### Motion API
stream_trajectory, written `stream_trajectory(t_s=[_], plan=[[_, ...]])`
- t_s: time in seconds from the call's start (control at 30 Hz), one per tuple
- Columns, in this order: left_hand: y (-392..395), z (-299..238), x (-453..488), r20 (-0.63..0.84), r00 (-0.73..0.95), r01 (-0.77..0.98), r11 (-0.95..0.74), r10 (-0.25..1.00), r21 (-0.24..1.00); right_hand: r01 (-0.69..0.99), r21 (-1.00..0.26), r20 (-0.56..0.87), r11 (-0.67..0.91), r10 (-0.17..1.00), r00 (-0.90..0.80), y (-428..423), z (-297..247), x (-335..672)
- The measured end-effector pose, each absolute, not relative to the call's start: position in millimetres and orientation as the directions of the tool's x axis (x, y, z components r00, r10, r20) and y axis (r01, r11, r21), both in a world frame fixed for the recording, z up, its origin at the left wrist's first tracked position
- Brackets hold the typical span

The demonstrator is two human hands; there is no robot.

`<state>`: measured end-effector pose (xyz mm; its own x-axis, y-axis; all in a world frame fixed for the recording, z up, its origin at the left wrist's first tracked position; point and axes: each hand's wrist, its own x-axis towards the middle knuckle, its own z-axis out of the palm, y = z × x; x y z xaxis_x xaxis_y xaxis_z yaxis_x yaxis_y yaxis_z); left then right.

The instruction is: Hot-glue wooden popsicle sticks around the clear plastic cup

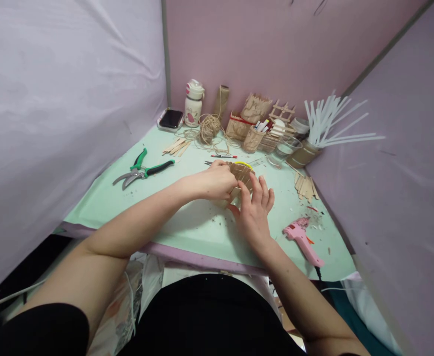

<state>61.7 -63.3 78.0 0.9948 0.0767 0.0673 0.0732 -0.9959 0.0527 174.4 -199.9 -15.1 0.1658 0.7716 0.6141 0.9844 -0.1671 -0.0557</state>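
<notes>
At the middle of the table, a small brown container with a slatted wall like craft sticks [243, 173] is between my hands. My left hand [219, 184] is closed, its fingers curled against the container's left side; the fingertips are partly hidden. My right hand [256, 207] holds the right and near side with thumb and index finger, while its other fingers are bent and spread apart. Just behind lie scissors with a yellow handle [243, 163], partly covered, and a red and black pen [223, 156].
Green-handled pruning shears [139, 170] lie left; a pink glue gun [304, 241] lies right. Wooden sticks [306, 187], a twine ball [210, 127], a bottle [193, 104], a phone [172, 118] and a can of white glue sticks [305, 154] stand or lie around the back.
</notes>
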Motion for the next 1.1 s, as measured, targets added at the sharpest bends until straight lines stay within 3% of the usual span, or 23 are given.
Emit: stream_trajectory(t_s=[0.13, 0.27, 0.37, 0.43, 0.5, 0.57, 0.63, 0.7, 0.77, 1.1], plan=[[-65, 78, 64, 0.04, 0.994, 0.104, -0.994, 0.105, 0.041, 0.986, -0.066, 0.605, -0.155, 0.779, 0.163, -201, -13, 175], [-64, 85, 55, 0.12, 0.989, 0.078, -0.994, 0.088, 0.08, 0.985, -0.07, 0.639, -0.156, 0.752, 0.164, -208, -3, 174], [-68, 96, 32, 0.333, 0.936, 0.065, -0.986, 0.114, 0.155, 0.985, -0.143, 0.722, -0.102, 0.669, 0.174, -221, 9, 172], [-77, 98, 16, 0.534, 0.828, 0.057, -0.972, 0.174, 0.228, 0.967, -0.253, 0.794, 0.015, 0.574, 0.199, -232, 15, 169], [-92, 92, 4, 0.645, 0.721, 0.031, -0.942, 0.253, 0.335, 0.895, -0.403, 0.817, 0.189, 0.515, 0.259, -243, 21, 164], [-108, 77, 2, 0.593, 0.764, -0.065, -0.883, 0.256, 0.464, 0.748, -0.552, 0.775, 0.369, 0.557, 0.297, -251, 26, 160], [-125, 59, 8, 0.347, 0.929, -0.096, -0.819, 0.131, 0.566, 0.583, -0.643, 0.699, 0.496, 0.692, 0.183, -256, 31, 156], [-138, 42, 17, 0.118, 0.992, -0.041, -0.766, 0.046, 0.642, 0.519, -0.667, 0.62, 0.535, 0.785, -0.013, -258, 36, 153], [-146, 31, 24, 0.023, 0.999, 0.02, -0.719, 0.049, 0.695, 0.54, -0.646, 0.563, 0.539, 0.815, -0.14, -259, 40, 152], [-142, 40, 15, 0.174, 0.978, -0.21, -0.572, -0.117, 0.793, 0.56, -0.6, 0.595, 0.571, 0.787, -0.165, -274, 40, 168]])
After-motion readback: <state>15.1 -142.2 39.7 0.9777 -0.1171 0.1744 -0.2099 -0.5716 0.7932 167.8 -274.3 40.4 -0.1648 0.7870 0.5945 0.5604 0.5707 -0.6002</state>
